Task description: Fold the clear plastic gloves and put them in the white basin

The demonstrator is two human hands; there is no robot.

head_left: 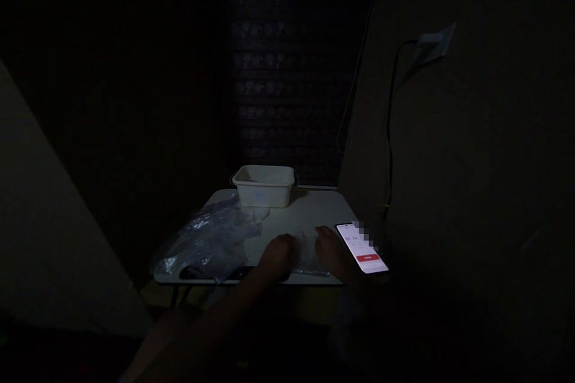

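Note:
The scene is very dim. A clear plastic bag (308, 254) lies flat near the front of the small white table (314, 206). My left hand (279, 253) is closed at the bag's left edge, its fingers curled and seeming to grip the plastic. On the other side, my right hand (330, 251) rests beside the bag's right edge, with fingertips apart and pointing inward. Its lower part fades into the dark, so contact with the bag is hard to see. Left of my left hand lies a heap of crumpled clear plastic bags (211, 236).
A white plastic bin (265, 194) stands at the table's back edge with something thin inside. To the right, a lit phone (363, 248) shows a timer with a red button. A black cable (390, 131) hangs from a wall outlet (433, 45); walls flank both sides.

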